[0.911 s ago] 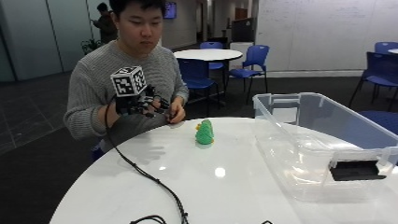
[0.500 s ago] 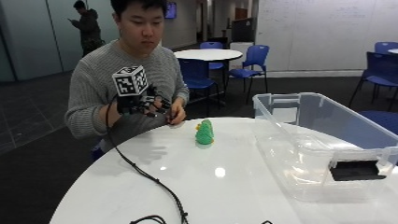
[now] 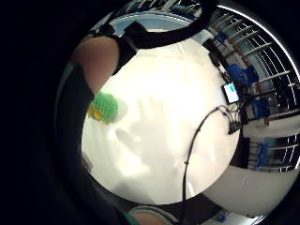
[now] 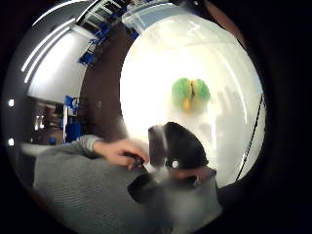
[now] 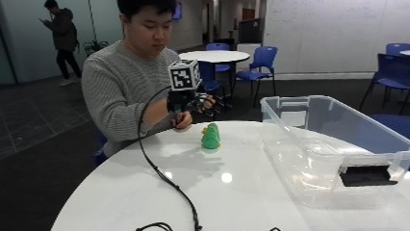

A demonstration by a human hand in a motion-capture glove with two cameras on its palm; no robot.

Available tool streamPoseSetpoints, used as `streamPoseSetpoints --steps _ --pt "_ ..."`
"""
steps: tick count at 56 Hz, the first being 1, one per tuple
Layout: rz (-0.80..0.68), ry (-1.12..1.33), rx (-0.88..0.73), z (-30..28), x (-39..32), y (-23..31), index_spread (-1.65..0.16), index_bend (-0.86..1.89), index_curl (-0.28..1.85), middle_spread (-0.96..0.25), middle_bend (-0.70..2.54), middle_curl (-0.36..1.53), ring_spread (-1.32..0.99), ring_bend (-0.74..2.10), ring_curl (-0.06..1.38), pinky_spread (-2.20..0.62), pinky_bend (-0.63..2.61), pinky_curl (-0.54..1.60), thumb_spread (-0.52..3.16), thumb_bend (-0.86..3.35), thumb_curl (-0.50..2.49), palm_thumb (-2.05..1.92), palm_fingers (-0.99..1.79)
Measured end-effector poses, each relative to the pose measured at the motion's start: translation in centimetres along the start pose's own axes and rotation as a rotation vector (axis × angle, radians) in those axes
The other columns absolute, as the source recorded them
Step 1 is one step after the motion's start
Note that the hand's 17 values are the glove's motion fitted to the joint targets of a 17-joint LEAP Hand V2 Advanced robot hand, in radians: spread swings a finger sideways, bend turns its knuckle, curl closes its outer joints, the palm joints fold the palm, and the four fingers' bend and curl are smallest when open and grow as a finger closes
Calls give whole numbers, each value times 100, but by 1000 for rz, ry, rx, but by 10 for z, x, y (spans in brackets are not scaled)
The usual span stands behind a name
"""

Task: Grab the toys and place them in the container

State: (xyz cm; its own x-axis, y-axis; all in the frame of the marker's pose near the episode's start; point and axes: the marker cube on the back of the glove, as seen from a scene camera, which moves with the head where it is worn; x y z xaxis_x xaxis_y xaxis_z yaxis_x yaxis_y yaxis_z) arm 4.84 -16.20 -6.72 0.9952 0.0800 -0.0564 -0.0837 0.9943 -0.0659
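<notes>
A person sits at the far left side of a round white table (image 5: 230, 192), the gloved right hand (image 5: 192, 103) raised above the table edge in front of the chest. The grip holds nothing, and its fingers look spread and relaxed, pointing right toward the toy; the palm views agree, showing only bare tabletop and the toy below. The bare left hand (image 5: 183, 120) sits just under the glove, near the wrist.

One toy (image 5: 210, 136) shows — a small green figure with a bit of yellow-orange on it, upright on the table, near the hand and a little to its right. The container (image 5: 333, 144), a big clear plastic bin with no lid on it, rests on the right side of the table, apart from the toy.

The toy looks knitted or plush, with a nubbly surface, so I would guess it is light, soft and not slippery — nothing fragile about it. It should give a little under the fingers. The sensible hold seems to be round its middle from above, thumb on one side and fingers on the other, then a lift over the bin's near wall. A black cable (image 5: 160, 173) trails across the table near the person, clear of the toy.
</notes>
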Motion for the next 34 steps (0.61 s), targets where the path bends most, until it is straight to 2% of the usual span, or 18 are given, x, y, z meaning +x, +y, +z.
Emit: streamPoseSetpoints --steps 6,11,22,24,27,28,31,34 --pt "40 24 -28 9 1 -25 -37 12 23 -23 24 28 -25 56 23 2 76 32 139 0 25 6 12" --pt "-2 22 -91 23 -1 -30 -37 13 23 -24 27 30 -26 60 24 1 77 33 138 0 26 8 13" --pt "-40 52 -202 69 -10 -32 -39 11 19 -27 21 31 -38 100 35 -11 87 34 138 3 30 19 35" --pt "-76 121 -212 77 -7 -31 -40 12 18 -29 24 32 -39 103 36 -15 91 36 138 4 31 23 44" --pt "-199 359 -200 87 10 -30 -41 11 17 -30 32 35 -41 106 36 -22 94 35 140 6 32 28 61" --pt "-212 395 -189 89 13 -30 -41 11 16 -31 31 34 -41 106 36 -23 94 35 139 6 32 29 58" --pt "-107 224 -159 92 -7 -29 -41 16 17 -32 46 40 -43 103 36 -31 95 35 141 9 34 35 85" --pt "-58 111 -155 91 -16 -29 -41 18 18 -33 50 42 -44 101 36 -36 94 36 141 10 34 38 90"
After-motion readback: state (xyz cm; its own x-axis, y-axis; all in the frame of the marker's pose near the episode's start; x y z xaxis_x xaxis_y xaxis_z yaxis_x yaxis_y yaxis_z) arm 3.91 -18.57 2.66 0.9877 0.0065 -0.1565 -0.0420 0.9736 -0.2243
